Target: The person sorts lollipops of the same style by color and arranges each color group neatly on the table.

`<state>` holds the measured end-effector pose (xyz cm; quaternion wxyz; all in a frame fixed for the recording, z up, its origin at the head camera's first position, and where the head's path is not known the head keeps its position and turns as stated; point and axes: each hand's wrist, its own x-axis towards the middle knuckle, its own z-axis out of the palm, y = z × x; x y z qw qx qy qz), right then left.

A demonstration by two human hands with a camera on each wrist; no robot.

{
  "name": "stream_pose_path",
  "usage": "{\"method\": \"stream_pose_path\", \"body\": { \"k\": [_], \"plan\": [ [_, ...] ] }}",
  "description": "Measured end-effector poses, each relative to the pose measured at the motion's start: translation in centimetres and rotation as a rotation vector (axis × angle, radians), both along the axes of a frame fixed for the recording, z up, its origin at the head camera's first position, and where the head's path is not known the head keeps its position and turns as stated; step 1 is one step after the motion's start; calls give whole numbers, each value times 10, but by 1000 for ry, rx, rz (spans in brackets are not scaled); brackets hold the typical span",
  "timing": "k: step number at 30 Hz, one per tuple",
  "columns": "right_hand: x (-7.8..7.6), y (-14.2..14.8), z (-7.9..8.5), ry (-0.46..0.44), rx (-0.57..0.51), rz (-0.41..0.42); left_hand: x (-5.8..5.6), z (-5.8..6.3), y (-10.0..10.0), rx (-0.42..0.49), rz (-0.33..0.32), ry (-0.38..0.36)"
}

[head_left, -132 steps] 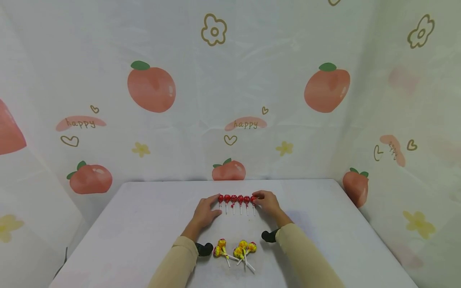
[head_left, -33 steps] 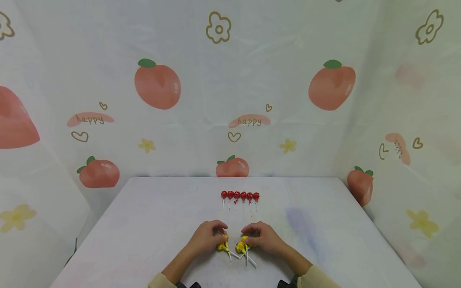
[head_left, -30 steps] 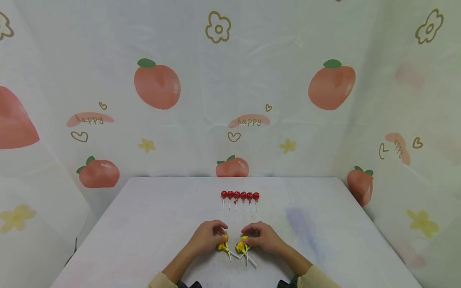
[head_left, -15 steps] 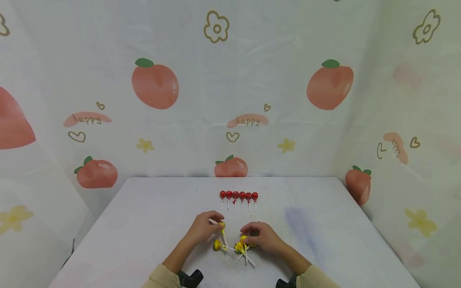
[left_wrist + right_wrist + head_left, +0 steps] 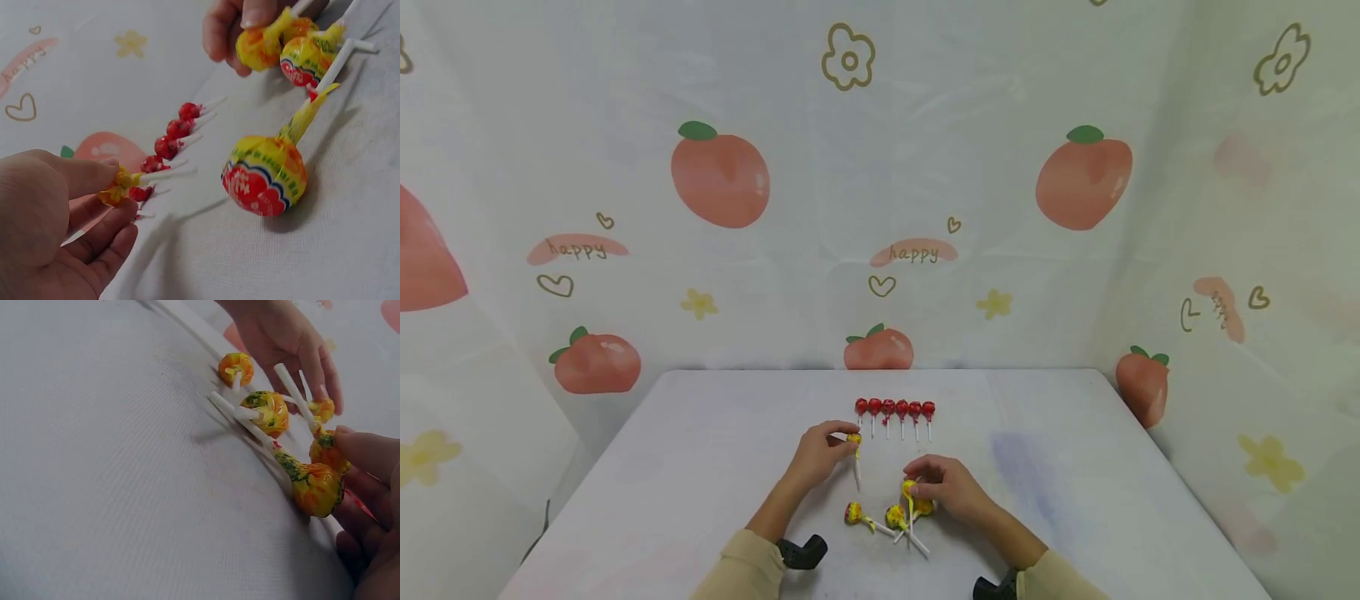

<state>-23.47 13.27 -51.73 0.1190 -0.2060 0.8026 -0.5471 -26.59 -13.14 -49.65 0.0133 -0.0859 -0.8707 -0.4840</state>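
Observation:
My left hand (image 5: 817, 455) pinches a yellow-wrapped lollipop (image 5: 854, 439) by its head, just in front of the left end of the red row; its white stick points back toward me. In the left wrist view, thumb and fingers close round that yellow head (image 5: 115, 190). Nearer to me, my right hand (image 5: 953, 487) has thumb and fingers on the head of another yellow lollipop (image 5: 909, 489), stick hanging down over the others. Beneath and beside it lie more yellow lollipops (image 5: 896, 517), their sticks crossing. One yellow lollipop (image 5: 853, 512) lies to the left of these.
Several red lollipops (image 5: 902, 408) lie side by side in a straight row toward the back of the white table (image 5: 715, 467), sticks toward me. A printed cloth (image 5: 797, 208) hangs behind and at the sides. Black wrist mounts (image 5: 802, 552) stick out inward from both wrists.
The left hand took a yellow lollipop from the near group and carried it forward to the red row. The right hand, on the group throughout, has raised one lollipop's head slightly.

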Motion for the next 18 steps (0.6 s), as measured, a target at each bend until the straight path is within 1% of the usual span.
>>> {"method": "stream_pose_path", "body": {
  "k": [6, 11, 13, 18],
  "plan": [
    [1, 0, 1, 1, -20, -22, -9, -7, -1, -31, -9, -7],
    [1, -2, -1, -19, -32, -42, -13, -14, -3, -53, -19, -15],
    [1, -2, -2, -27, -34, -49, -15, -17, -3, -56, -22, -10],
    [0, -2, -4, -14, -52, -45, -17, -24, -4, -83, -29, 20]
  ]
}}
